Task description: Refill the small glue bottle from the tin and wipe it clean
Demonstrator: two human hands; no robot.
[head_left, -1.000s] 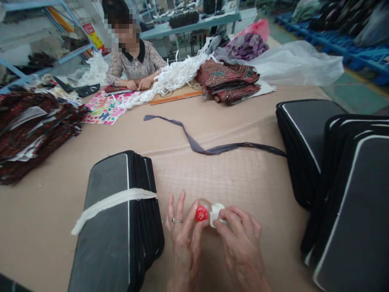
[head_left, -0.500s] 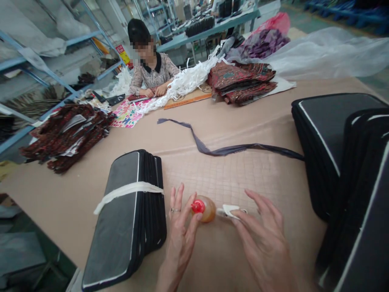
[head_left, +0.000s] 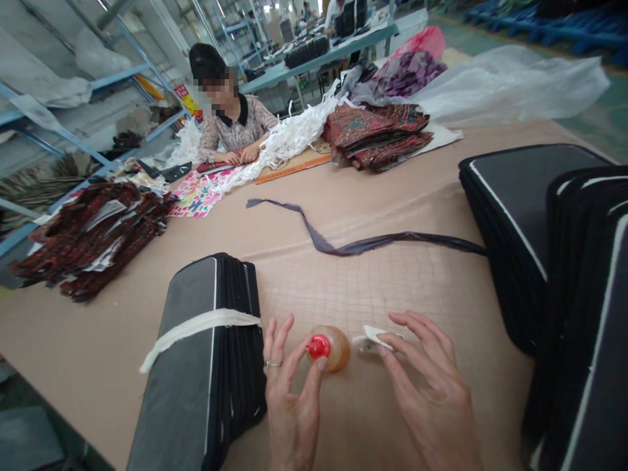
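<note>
On the table stands a small bottle (head_left: 337, 348) of amber liquid, topped by a red cap (head_left: 318, 346). The thumb and index finger of my left hand (head_left: 293, 386) close round the cap, the other fingers raised. To the right of the bottle, my right hand (head_left: 432, 379) pinches a small white object (head_left: 373, 337) between thumb and index finger; its exact kind is unclear. A greyish tip on it points at the bottle, a little apart from it. Left of my left hand lies a stack of black panels (head_left: 189, 366), bound with a white strip (head_left: 206, 322).
More black panels (head_left: 515, 209) are piled at the right. A dark fabric strip (head_left: 353, 247) runs across the table (head_left: 289, 281). Patterned red-brown fabric stacks (head_left: 377, 134) and white scraps (head_left: 294, 140) lie toward the back, where another person (head_left: 235, 124) sits working.
The view has shifted slightly, moving the far things left and down. Both hands stay by the bottle, and the white object is tilted a little differently.
</note>
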